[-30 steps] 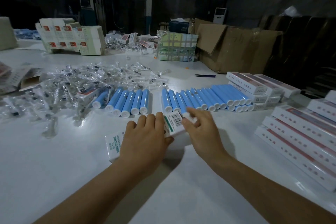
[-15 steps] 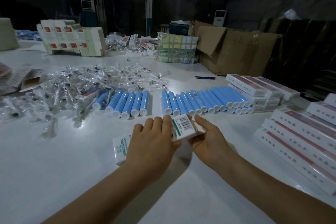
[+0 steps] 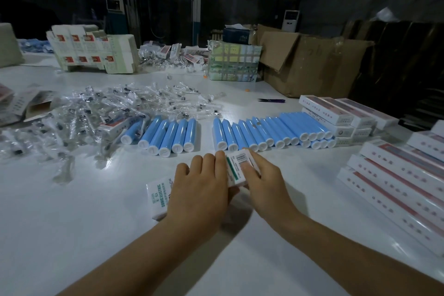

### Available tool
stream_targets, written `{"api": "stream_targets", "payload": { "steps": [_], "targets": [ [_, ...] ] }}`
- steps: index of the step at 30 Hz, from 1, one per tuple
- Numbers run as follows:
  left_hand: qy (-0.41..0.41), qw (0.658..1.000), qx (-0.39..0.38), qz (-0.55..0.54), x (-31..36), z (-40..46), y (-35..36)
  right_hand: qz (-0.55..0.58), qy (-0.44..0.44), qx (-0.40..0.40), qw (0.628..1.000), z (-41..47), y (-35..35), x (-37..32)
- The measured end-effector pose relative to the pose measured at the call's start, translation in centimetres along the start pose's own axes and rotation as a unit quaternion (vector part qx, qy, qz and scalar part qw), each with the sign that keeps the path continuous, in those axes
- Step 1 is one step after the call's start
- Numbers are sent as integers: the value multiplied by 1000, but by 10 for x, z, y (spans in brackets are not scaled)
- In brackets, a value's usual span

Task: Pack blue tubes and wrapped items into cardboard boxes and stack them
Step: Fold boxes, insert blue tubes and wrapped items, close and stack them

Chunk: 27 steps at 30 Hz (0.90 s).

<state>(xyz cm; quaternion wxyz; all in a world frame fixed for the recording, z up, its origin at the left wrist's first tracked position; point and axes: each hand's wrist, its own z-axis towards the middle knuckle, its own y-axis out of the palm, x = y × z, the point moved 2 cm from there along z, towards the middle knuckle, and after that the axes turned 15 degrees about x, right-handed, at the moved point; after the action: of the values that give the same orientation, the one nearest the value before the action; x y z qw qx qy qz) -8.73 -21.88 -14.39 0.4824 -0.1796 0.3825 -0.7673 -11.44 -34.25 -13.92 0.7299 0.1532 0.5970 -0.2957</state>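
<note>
A long white carton [image 3: 236, 168] with green print and a barcode lies on the white table [image 3: 96, 235] in front of me. My left hand [image 3: 201, 187] covers its middle and grips it, leaving its left end and its right end showing. My right hand [image 3: 263, 175] holds the barcode end, thumb on top. Behind the carton lie two rows of blue tubes: a short row [image 3: 165, 136] on the left and a long row [image 3: 271, 132] on the right. A heap of clear wrapped items [image 3: 96, 113] spreads over the table's left.
Stacks of packed white and red cartons stand at the right edge [image 3: 403, 175] and behind the long tube row [image 3: 336, 113]. Flat unfolded cartons [image 3: 93, 51], a taped bundle [image 3: 234, 61] and a large brown cardboard box [image 3: 312, 65] line the back. Small scissors [image 3: 271, 100] lie mid-table.
My right hand has turned over, from cupping the carton's end from below to resting on top of it with the thumb across the barcode face. The left hand keeps its hold.
</note>
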Motion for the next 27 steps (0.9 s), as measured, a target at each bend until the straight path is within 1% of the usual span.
{"api": "stream_targets", "payload": {
  "steps": [2,5,10,13,15,17,19,20,22,25,27],
  "targets": [
    [9,1000,-5,9,1,-2,-2,-82,-77,-4,994,-5,2,0],
    [9,1000,-12,18,2,-2,-6,-129,-123,12,984,-11,3,0],
    [22,999,-34,23,5,-3,-9,-168,-133,-2,977,-13,4,3],
    [22,999,-35,23,5,-2,-10,-168,-130,-4,977,-11,4,4],
    [23,999,-31,20,3,-4,-9,-123,-91,-18,988,-10,4,5],
    [19,999,-21,15,1,-4,-8,-11,9,-29,999,-7,3,3],
    [8,1000,-12,11,-2,-3,-7,107,120,-32,987,-1,1,1],
    [3,1000,-9,11,-3,-3,-6,143,155,-35,977,2,0,1],
    [1,1000,-1,10,-4,-3,-5,176,179,-43,967,5,-2,0],
    [4,1000,10,0,-5,-3,-4,174,177,-36,968,7,-2,2],
    [8,1000,18,-5,-5,-2,-4,182,192,-31,964,9,-3,3]
  ]
}}
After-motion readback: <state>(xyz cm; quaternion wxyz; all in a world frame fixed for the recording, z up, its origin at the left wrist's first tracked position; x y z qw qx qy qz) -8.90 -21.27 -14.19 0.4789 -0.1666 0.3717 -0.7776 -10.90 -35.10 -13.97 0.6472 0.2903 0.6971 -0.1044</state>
